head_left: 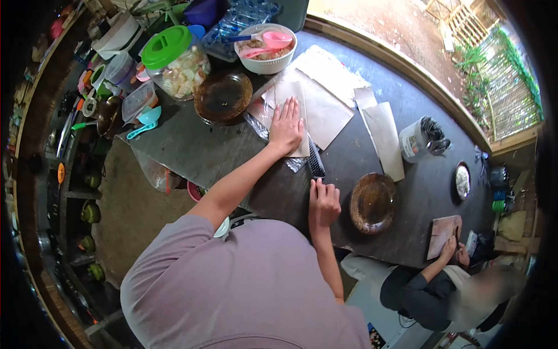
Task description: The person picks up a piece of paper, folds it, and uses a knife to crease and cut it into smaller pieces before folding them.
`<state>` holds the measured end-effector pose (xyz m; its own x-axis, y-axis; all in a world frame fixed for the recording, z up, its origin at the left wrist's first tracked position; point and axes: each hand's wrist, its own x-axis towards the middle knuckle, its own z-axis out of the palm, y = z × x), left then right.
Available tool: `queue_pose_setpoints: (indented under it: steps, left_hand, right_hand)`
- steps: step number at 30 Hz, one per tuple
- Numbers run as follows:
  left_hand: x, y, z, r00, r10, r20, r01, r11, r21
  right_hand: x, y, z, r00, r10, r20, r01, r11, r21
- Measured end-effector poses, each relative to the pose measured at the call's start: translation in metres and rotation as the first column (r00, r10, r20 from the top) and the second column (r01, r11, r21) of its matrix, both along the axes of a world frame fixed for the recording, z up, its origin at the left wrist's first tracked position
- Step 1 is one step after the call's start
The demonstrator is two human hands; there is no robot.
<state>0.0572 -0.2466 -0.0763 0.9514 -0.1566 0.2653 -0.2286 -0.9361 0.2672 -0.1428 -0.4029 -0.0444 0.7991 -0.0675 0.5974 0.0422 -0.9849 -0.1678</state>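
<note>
My left hand (286, 127) lies flat, palm down, on a strip of brown paper (299, 148), fingers spread slightly. Beside the strip's right edge is a knife (315, 161) with a dark, dotted handle; its blade is mostly hidden by the paper. My right hand (324, 203) is curled, its fingertips at the handle's near end. Larger brown sheets (325, 110) and a white stack (330, 72) lie behind. More cut strips (385, 136) rest to the right. Clear plastic shows under the paper.
Brown plates (223, 96) (373, 203) stand either side. Behind are a green-lidded jar (180, 72) and a white bowl (279, 63) with pink spoons. Rightward are a tub of dark utensils (414, 142) and a small white-filled dish (462, 181). Another person (427, 291) handles a wooden board (443, 235).
</note>
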Motion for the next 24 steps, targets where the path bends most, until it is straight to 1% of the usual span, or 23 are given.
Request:
queue_pose_setpoints:
  steps: [1, 4, 6, 8, 10, 13, 15, 16, 17, 18, 19, 20, 22, 24]
  left_hand:
    - [-0.001, -0.001, 0.001, 1.0, 0.01, 0.017, -0.01, 1.0, 0.004]
    - [-0.001, 0.001, -0.002, 0.999, 0.005, 0.049, -0.005, 1.0, 0.01]
    - [0.0, 0.004, -0.001, 0.999, 0.024, 0.044, -0.024, 1.0, 0.006]
    - [-0.002, 0.001, -0.003, 0.999, 0.023, 0.024, -0.022, 1.0, -0.009]
    - [-0.001, -0.001, -0.005, 0.998, 0.039, 0.046, -0.038, 0.999, -0.012]
    - [-0.001, 0.0, -0.003, 0.996, 0.019, 0.089, -0.018, 1.0, -0.008]
    - [0.002, 0.002, 0.005, 0.999, 0.015, -0.043, -0.014, 1.0, 0.018]
    - [0.006, 0.002, 0.028, 0.999, 0.017, -0.031, -0.017, 1.0, 0.017]
    - [0.011, 0.003, 0.051, 0.983, 0.013, -0.182, -0.007, 0.999, 0.035]
    - [0.014, 0.003, 0.065, 0.941, 0.009, -0.337, 0.009, 0.999, 0.05]
    - [0.023, 0.004, 0.045, 0.975, 0.016, -0.222, 0.01, 0.993, 0.116]
    - [0.025, 0.003, 0.024, 0.974, 0.015, -0.226, 0.01, 0.994, 0.109]
    - [0.026, 0.005, 0.01, 0.999, 0.032, -0.018, -0.031, 0.997, 0.078]
    - [0.034, 0.006, 0.007, 0.999, 0.044, -0.003, -0.044, 0.997, 0.069]
  right_hand:
    - [0.004, 0.003, 0.0, 1.0, 0.013, -0.027, -0.013, 1.0, 0.006]
    - [0.021, 0.001, 0.001, 0.998, 0.061, -0.031, -0.06, 0.998, 0.02]
    - [0.017, 0.002, -0.001, 0.997, 0.074, -0.016, -0.074, 0.997, 0.031]
    - [0.008, 0.003, -0.001, 0.999, 0.007, -0.034, -0.006, 0.999, 0.031]
    - [0.011, 0.005, 0.002, 1.0, 0.017, -0.022, -0.017, 0.999, 0.028]
    - [0.028, 0.008, 0.0, 0.999, 0.05, -0.017, -0.049, 0.999, 0.02]
    - [0.023, 0.007, 0.0, 0.998, 0.054, -0.015, -0.054, 0.998, 0.021]
    - [0.025, 0.007, 0.002, 0.999, 0.054, -0.007, -0.053, 0.998, 0.022]
    - [0.027, 0.007, 0.002, 0.999, 0.054, 0.003, -0.054, 0.998, 0.019]
    - [0.023, 0.007, 0.002, 0.999, 0.05, -0.006, -0.05, 0.999, 0.019]
    - [0.02, 0.006, 0.001, 0.999, 0.045, -0.019, -0.045, 0.999, 0.017]
    - [0.018, 0.007, 0.0, 0.999, 0.046, -0.022, -0.046, 0.999, 0.011]
    - [0.02, 0.009, 0.0, 0.999, 0.022, -0.046, -0.023, 1.0, -0.015]
    - [0.029, 0.012, -0.002, 0.999, 0.023, -0.023, -0.023, 1.0, -0.014]
